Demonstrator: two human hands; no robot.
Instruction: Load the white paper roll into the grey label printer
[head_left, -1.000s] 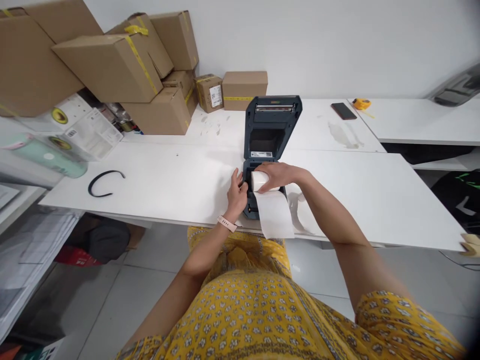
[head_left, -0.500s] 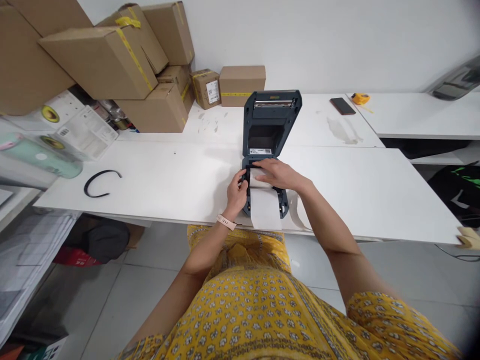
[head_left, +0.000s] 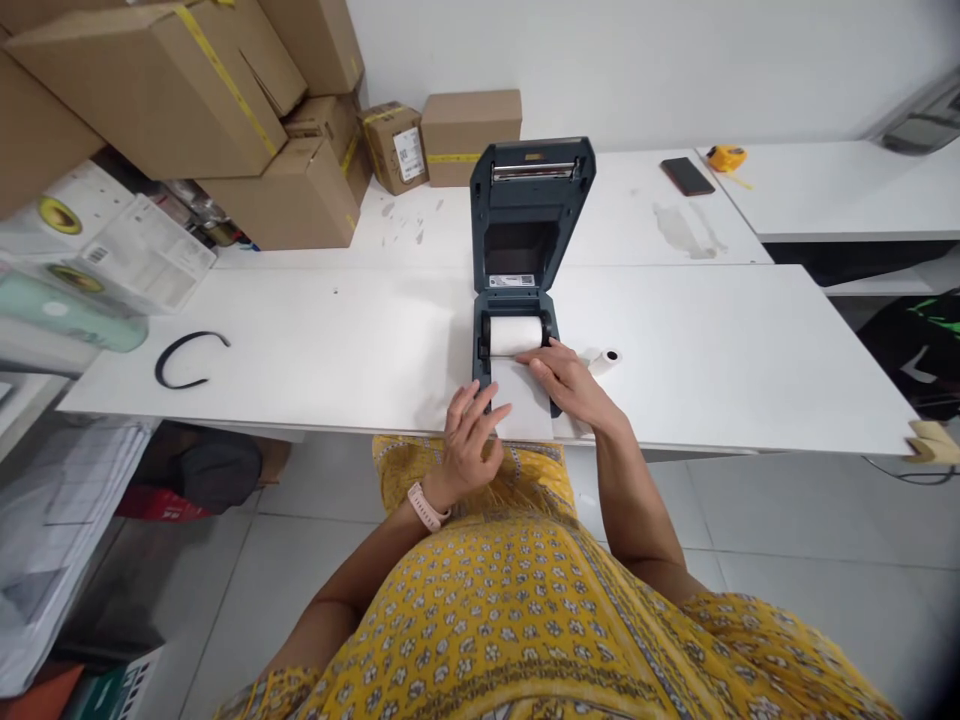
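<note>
A dark grey label printer [head_left: 525, 230] stands on the white table [head_left: 337, 350] with its lid tipped up. A white paper roll [head_left: 515, 334] sits in its bay, and a strip of paper [head_left: 521, 405] runs out toward the table's front edge. My right hand [head_left: 570, 385] rests on the strip's right side, fingers stretched flat along it. My left hand [head_left: 469, 440] hovers at the strip's lower left corner, fingers spread and holding nothing that I can see. A small empty paper core [head_left: 606, 358] lies just right of the printer.
Cardboard boxes [head_left: 225, 120] pile up at the back left, with flat packets [head_left: 112, 250] beside them. A black curved band [head_left: 187, 356] lies on the left. A phone [head_left: 687, 176] and a yellow tape measure [head_left: 724, 157] sit at the back right. A second table [head_left: 847, 190] adjoins on the right.
The roll has gone from my right hand down into the printer bay. Both hands have drawn back toward the front edge onto the paper strip; the paper core now shows beside the printer.
</note>
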